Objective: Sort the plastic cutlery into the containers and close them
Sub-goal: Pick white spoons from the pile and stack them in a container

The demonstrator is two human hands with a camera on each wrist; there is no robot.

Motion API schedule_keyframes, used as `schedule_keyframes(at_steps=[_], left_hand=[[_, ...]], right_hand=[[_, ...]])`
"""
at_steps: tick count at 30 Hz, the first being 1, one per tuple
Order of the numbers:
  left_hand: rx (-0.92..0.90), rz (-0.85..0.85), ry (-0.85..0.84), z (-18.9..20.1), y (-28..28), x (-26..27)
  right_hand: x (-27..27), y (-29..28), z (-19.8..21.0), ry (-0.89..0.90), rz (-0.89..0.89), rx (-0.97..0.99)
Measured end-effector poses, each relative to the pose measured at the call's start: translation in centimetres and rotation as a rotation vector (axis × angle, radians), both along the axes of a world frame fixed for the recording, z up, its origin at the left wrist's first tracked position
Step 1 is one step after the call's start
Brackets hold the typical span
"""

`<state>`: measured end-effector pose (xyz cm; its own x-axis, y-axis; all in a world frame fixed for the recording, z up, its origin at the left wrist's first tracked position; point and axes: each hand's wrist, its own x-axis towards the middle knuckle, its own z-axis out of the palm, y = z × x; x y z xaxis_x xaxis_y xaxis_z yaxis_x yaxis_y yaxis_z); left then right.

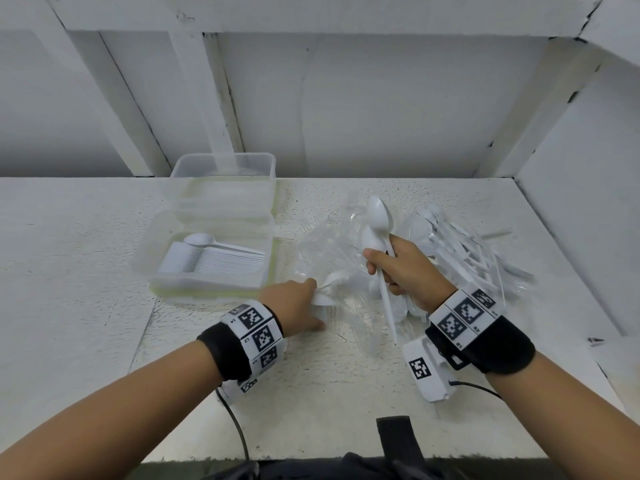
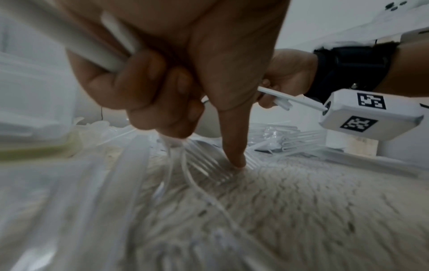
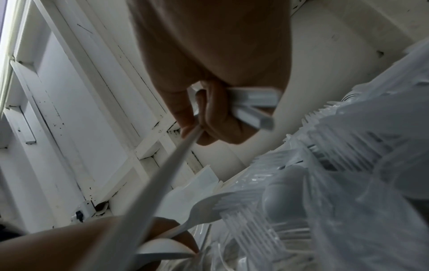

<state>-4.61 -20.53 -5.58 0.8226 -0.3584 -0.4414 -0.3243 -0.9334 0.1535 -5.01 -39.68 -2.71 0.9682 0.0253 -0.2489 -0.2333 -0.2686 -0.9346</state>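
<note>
My right hand (image 1: 398,268) grips a bundle of white spoons (image 1: 379,216), bowls up and handles pointing down toward me; the right wrist view shows the fingers curled round the handles (image 3: 250,102). My left hand (image 1: 298,306) holds white spoons (image 1: 325,296) in its curled fingers at the near edge of the cutlery pile (image 1: 450,244). Its index finger (image 2: 234,159) points down onto a clear fork (image 2: 209,165) on the table. The near clear container (image 1: 152,268) holds a neat stack of white spoons (image 1: 211,261). The far container (image 1: 223,181) looks empty.
Clear forks and white cutlery lie heaped across the white table (image 1: 69,271) from the middle to the right. A white wall with beams stands behind. A side wall (image 1: 588,237) closes the right. A black cable (image 1: 235,424) runs off the near edge.
</note>
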Motion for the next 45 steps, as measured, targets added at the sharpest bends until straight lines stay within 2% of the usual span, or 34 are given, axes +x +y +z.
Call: schedule_keyframes(at_steps=[6,13,16,22,27,31,34,36,41,45], left_hand=[[0.014,-0.056,-0.021,0.1,0.1,0.0],[0.044,-0.106,0.037,0.9,0.2,0.2],[0.004,-0.113,0.09,1.1,0.3,0.3],[-0.358,-0.116,0.191,2.3,1.5,0.5],[-0.634,-0.063,0.23,4.8,2.7,0.3],[-1.03,0.243,0.251,6.7,3.4,0.7],[-1.254,0.473,0.228,6.8,3.6,1.6],[-1.33,0.545,0.247,6.8,3.3,1.9],[-1.432,0.612,0.351,6.0,2.5,1.9],[-1.504,0.672,0.419,5.8,2.2,1.8]], right_hand=[[-0.2,0.5,-0.2,0.013,0.017,0.018],[-0.5,1.0,-0.1,0.015,0.024,-0.011],[-0.6,1.1,-0.1,0.01,0.024,-0.009],[-0.6,0.8,0.2,-0.012,0.02,0.06],[-0.4,0.5,1.3,-0.11,-0.036,0.041],[0.1,0.6,2.7,-0.206,-0.097,0.046],[0.3,1.1,3.1,-0.2,-0.093,0.069],[0.3,1.8,3.2,-0.193,-0.078,0.073],[0.2,4.1,3.2,-0.157,-0.047,0.191],[0.0,4.9,3.1,-0.152,-0.031,0.199]])
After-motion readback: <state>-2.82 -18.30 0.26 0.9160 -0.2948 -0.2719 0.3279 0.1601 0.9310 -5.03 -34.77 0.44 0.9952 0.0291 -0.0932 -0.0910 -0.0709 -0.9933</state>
